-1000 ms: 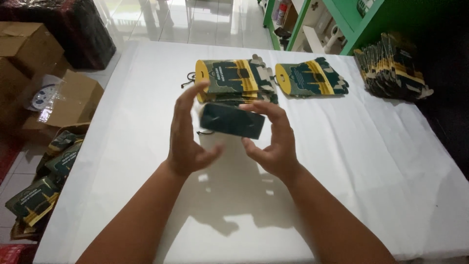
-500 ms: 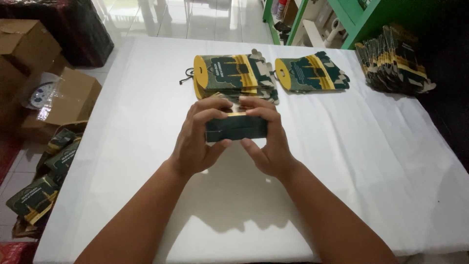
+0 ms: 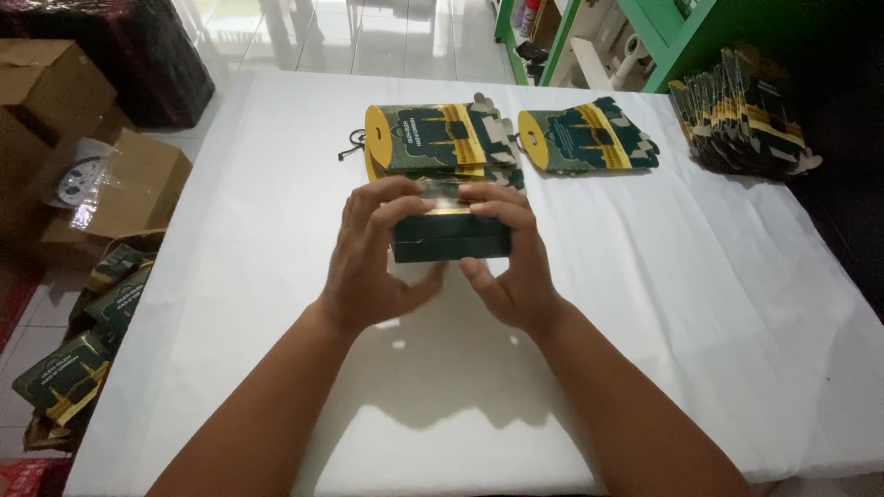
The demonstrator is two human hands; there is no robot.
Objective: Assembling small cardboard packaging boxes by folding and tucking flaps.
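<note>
Covering: white cloth [image 3: 276, 184] spread over the whole table, lightly creased.
Room: pale tiled floor beyond the table's far edge; green shelving [image 3: 681, 37] past its far right corner.
Left of table: cardboard boxes [image 3: 120, 184] on the floor, with loose green-and-yellow packs [image 3: 64, 387] nearer.
On table: stack of flat green-and-yellow die-cut cartons [image 3: 433, 138] at far centre; a second stack [image 3: 585, 140] just right of it; a fanned pile [image 3: 746, 115] near the far right edge.
Held item: small dark green box [image 3: 451, 237], folded up, long side level, raised above table centre.
Left hand [image 3: 373, 253]: grasping the box's left end.
Right hand [image 3: 511, 258]: grasping its right end, fingers over the top.
</note>
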